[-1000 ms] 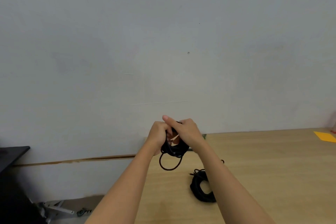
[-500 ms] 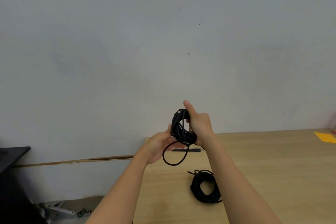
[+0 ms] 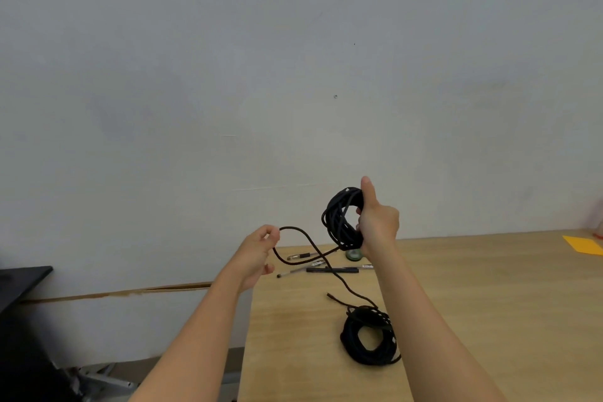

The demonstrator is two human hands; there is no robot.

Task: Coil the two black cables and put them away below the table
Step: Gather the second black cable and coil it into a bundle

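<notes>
My right hand (image 3: pixel 378 225) grips a coil of black cable (image 3: pixel 342 219) and holds it upright above the wooden table (image 3: pixel 473 303). A loose strand of black cable (image 3: pixel 300 232) runs left from under the coil to my left hand (image 3: pixel 257 254), which pinches it near the table's left edge. From there a black strand drops across the table toward a second coiled black cable (image 3: pixel 368 339), which lies flat near the front. Whether that strand joins the second coil is unclear.
Pens (image 3: pixel 332 269) and a small green roll of tape (image 3: pixel 354 254) lie at the back of the table by the wall. An orange paper (image 3: pixel 584 243) sits at the far right. A dark surface (image 3: pixel 23 274) stands to the left, with floor clutter below.
My hands have separated. The right hand lifted the coil up and to the right, and the left hand moved left, pulling out a strand that earlier hung as a small loop under the coil.
</notes>
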